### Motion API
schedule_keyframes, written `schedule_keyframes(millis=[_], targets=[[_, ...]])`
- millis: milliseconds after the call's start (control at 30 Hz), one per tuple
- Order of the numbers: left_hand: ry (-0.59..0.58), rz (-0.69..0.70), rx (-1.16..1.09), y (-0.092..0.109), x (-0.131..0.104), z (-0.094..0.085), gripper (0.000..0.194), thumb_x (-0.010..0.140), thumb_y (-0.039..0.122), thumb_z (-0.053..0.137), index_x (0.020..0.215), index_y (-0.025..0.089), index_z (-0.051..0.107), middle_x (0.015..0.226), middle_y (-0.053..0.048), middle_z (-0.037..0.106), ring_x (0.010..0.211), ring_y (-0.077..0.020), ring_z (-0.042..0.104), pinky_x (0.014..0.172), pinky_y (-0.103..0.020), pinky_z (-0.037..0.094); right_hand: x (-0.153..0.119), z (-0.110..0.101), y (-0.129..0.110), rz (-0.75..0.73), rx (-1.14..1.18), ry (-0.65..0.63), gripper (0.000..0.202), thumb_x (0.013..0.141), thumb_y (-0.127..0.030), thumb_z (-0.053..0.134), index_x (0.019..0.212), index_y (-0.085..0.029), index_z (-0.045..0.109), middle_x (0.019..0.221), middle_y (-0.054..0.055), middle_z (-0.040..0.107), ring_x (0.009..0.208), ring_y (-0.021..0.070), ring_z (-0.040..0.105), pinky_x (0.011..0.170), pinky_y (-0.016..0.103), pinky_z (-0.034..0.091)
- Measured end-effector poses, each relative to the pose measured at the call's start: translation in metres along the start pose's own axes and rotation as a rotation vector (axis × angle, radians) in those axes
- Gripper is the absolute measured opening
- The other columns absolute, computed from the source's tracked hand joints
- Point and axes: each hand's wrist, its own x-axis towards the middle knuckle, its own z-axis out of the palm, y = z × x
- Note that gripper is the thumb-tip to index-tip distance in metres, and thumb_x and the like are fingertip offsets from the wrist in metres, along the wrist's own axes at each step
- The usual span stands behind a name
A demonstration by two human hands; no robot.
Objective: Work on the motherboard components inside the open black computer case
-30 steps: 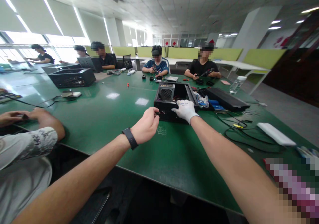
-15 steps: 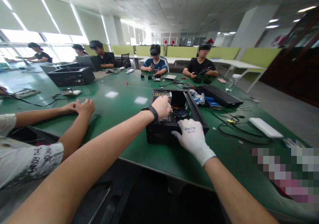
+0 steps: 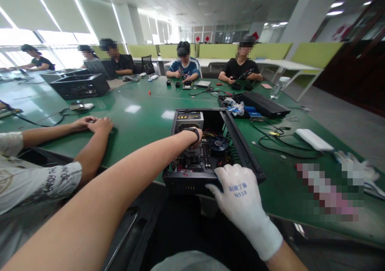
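A black computer case [image 3: 180, 182] lies at the table's near edge with its open side up. My bare left hand [image 3: 197, 137], below a black wristband, reaches down inside between the power supply [image 3: 189, 116] and the round CPU fan [image 3: 218, 143]. Its fingers are hidden in the case. A circuit board [image 3: 194, 160] with slots shows under my forearm. My right hand [image 3: 237, 186], in a white glove, grips the near wall of the case, thumb outside and fingers over the rim.
Right of the case lie black cables [image 3: 270, 138], a white box [image 3: 314, 139] and loose gloves [image 3: 357, 166]. Behind it are a black panel [image 3: 261, 104] and a clear bottle [image 3: 279, 88]. A co-worker's hands [image 3: 98, 124] rest on the table at left; others sit across.
The case has come nearer to me, over the table edge, with my right hand on its near wall. My left hand has gone deeper into the case.
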Motion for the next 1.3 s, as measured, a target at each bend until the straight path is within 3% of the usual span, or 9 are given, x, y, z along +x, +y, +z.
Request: schedule_keyframes(millis=[133, 300, 533, 933, 1133, 1300], targets=[[-0.062, -0.030, 0.040, -0.003, 0.018, 0.019, 0.058, 0.039, 0.028, 0.090, 0.094, 0.013, 0.078, 0.091, -0.014, 0.076, 0.090, -0.0305, 0.070, 0.082, -0.036, 0.057, -0.005, -0.001, -0.002, 0.007, 0.022, -0.007, 0.025, 0.082, -0.047, 0.064, 0.091, -0.024, 0.060, 0.084, 0.005, 0.059, 0.081, 0.0242, 0.049, 0.069, 0.036, 0.022], [-0.083, 0.009, 0.102, -0.009, 0.029, 0.029, 0.060, 0.043, 0.031, 0.089, 0.099, 0.015, 0.077, 0.097, -0.013, 0.076, 0.094, -0.0292, 0.070, 0.089, -0.035, 0.055, -0.003, -0.002, -0.001, 0.002, 0.039, -0.001, 0.024, 0.082, -0.047, 0.063, 0.089, -0.025, 0.060, 0.083, 0.005, 0.059, 0.080, 0.0246, 0.048, 0.068, 0.037, 0.021], [-0.059, -0.025, 0.070, -0.010, 0.032, 0.031, 0.064, 0.040, 0.037, 0.089, 0.099, 0.016, 0.078, 0.096, -0.012, 0.076, 0.095, -0.0294, 0.070, 0.086, -0.031, 0.055, -0.003, -0.003, -0.002, 0.005, 0.035, -0.004, 0.023, 0.081, -0.046, 0.065, 0.087, -0.024, 0.060, 0.081, 0.006, 0.059, 0.078, 0.0241, 0.049, 0.067, 0.037, 0.021], [-0.071, -0.027, 0.062, -0.010, 0.032, 0.031, 0.058, 0.049, 0.037, 0.086, 0.103, 0.020, 0.077, 0.101, -0.010, 0.075, 0.095, -0.0290, 0.070, 0.086, -0.034, 0.055, -0.003, 0.000, -0.001, 0.002, 0.036, 0.018, 0.023, 0.080, -0.046, 0.066, 0.086, -0.026, 0.059, 0.081, 0.005, 0.058, 0.078, 0.0254, 0.048, 0.067, 0.037, 0.020], [-0.049, -0.015, -0.013, -0.011, 0.033, 0.032, 0.053, 0.057, 0.042, 0.082, 0.102, 0.015, 0.078, 0.103, -0.016, 0.074, 0.100, -0.0341, 0.067, 0.090, -0.041, 0.053, -0.004, 0.002, 0.000, 0.006, 0.049, 0.025, 0.022, 0.079, -0.046, 0.066, 0.087, -0.026, 0.059, 0.080, 0.005, 0.058, 0.077, 0.0257, 0.047, 0.068, 0.037, 0.021], [-0.069, -0.013, 0.036, -0.008, 0.032, 0.030, 0.058, 0.051, 0.043, 0.085, 0.100, 0.013, 0.077, 0.098, -0.014, 0.075, 0.097, -0.0320, 0.068, 0.090, -0.038, 0.053, -0.004, 0.002, 0.000, 0.004, 0.060, 0.027, 0.023, 0.079, -0.046, 0.066, 0.086, -0.025, 0.060, 0.080, 0.005, 0.058, 0.077, 0.0249, 0.047, 0.067, 0.037, 0.020]])
